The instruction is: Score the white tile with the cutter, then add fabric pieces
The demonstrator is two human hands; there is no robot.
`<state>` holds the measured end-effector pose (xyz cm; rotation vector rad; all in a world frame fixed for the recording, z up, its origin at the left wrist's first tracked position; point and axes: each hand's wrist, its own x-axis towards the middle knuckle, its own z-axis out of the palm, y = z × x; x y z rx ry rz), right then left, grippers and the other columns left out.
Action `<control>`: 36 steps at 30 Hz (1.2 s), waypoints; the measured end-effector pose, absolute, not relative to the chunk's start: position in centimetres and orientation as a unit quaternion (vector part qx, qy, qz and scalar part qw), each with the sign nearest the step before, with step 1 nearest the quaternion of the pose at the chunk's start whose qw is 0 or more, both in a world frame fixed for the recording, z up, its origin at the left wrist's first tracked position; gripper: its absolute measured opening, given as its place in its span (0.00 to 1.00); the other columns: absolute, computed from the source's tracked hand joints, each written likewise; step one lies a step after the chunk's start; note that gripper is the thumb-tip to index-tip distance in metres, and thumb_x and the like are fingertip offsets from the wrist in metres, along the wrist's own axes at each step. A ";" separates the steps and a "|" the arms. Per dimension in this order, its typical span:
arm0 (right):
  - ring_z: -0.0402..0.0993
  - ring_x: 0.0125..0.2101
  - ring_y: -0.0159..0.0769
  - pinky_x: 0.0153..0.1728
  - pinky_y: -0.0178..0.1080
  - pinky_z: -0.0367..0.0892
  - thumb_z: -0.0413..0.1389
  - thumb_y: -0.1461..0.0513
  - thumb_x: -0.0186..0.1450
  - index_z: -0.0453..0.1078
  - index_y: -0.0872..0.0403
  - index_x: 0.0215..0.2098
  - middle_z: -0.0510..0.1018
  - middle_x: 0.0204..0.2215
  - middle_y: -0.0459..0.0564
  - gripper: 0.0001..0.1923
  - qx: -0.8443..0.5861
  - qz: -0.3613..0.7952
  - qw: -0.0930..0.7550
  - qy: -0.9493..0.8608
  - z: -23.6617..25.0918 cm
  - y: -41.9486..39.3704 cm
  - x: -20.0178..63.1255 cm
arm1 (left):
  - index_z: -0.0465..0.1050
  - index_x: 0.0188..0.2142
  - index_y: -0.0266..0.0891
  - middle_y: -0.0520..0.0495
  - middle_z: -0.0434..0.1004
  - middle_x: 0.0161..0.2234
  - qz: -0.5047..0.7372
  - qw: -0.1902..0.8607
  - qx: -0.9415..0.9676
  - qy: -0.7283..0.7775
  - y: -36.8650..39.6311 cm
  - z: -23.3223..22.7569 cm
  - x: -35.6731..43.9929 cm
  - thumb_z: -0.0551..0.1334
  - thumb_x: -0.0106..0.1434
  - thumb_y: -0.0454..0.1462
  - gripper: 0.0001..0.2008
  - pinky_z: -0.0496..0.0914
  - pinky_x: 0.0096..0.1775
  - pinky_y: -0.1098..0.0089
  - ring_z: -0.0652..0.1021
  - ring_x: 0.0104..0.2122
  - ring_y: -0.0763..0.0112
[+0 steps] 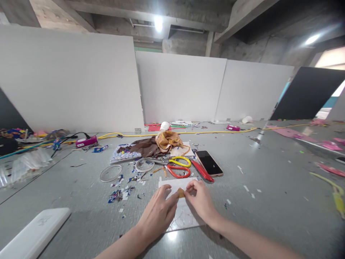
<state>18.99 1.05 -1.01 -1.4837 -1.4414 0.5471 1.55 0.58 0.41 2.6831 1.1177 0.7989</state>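
A small tan scrap [181, 193], of paper or cloth, is between my hands over a white sheet [185, 217] with faint outlines on it. My left hand [161, 208] rests on the sheet's left part, its thumb and finger at the scrap's left edge. From the other side my right hand [201, 201] pinches the scrap's right edge between thumb and forefinger. Just beyond the sheet lie scissors [179, 172] with one red and one yellow handle loop. A red utility knife [202, 170] is to their right, beside a dark-screened phone [208, 163].
Crumpled brown cloth [149, 147] and tan cloth [169, 141] are piled behind the scissors. Two tape rings [111, 173] and coloured scraps [118, 195] lie left. A white box-like object [37, 233] sits at the near left. A yellow cable [205, 132] crosses the back, before white panels [180, 90].
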 end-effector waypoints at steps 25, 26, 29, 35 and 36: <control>0.73 0.31 0.38 0.34 0.38 0.65 0.57 0.61 0.53 0.66 0.54 0.25 0.74 0.26 0.47 0.05 -0.567 0.352 0.500 -0.552 0.1 1.1 19.1 | 0.54 0.52 0.37 0.37 0.65 0.47 0.306 0.059 0.874 0.373 0.8 -0.9 1.4 0.55 0.59 0.32 0.21 0.70 0.45 0.57 0.71 0.46 0.57; 0.73 0.30 0.38 0.34 0.37 0.65 0.57 0.61 0.53 0.66 0.54 0.25 0.75 0.26 0.47 0.05 -0.570 0.354 0.495 -0.552 0.3 1.1 19.0 | 0.54 0.52 0.37 0.38 0.65 0.47 0.306 0.058 0.874 0.374 0.8 -0.9 1.4 0.55 0.59 0.32 0.21 0.70 0.45 0.58 0.71 0.46 0.57; 0.73 0.28 0.37 0.32 0.37 0.65 0.57 0.62 0.52 0.66 0.54 0.24 0.74 0.25 0.46 0.04 -0.583 0.350 0.481 -0.553 0.4 1.0 18.9 | 0.54 0.52 0.37 0.37 0.65 0.46 0.304 0.052 0.874 0.375 0.9 -1.0 1.4 0.55 0.59 0.33 0.21 0.70 0.45 0.57 0.71 0.46 0.57; 0.73 0.28 0.37 0.33 0.37 0.66 0.56 0.64 0.51 0.66 0.55 0.25 0.74 0.26 0.48 0.02 -0.613 0.315 0.464 -0.556 -0.3 1.2 18.9 | 0.55 0.52 0.36 0.36 0.66 0.47 0.301 0.048 0.873 0.381 0.9 -1.1 1.4 0.55 0.59 0.34 0.21 0.70 0.44 0.57 0.72 0.46 0.56; 0.73 0.28 0.37 0.33 0.38 0.66 0.56 0.64 0.52 0.66 0.55 0.25 0.73 0.26 0.48 0.02 -0.618 0.304 0.464 -0.557 -0.4 1.3 18.9 | 0.55 0.52 0.36 0.36 0.66 0.47 0.301 0.049 0.873 0.382 0.9 -1.2 1.4 0.55 0.59 0.34 0.20 0.70 0.44 0.57 0.72 0.46 0.56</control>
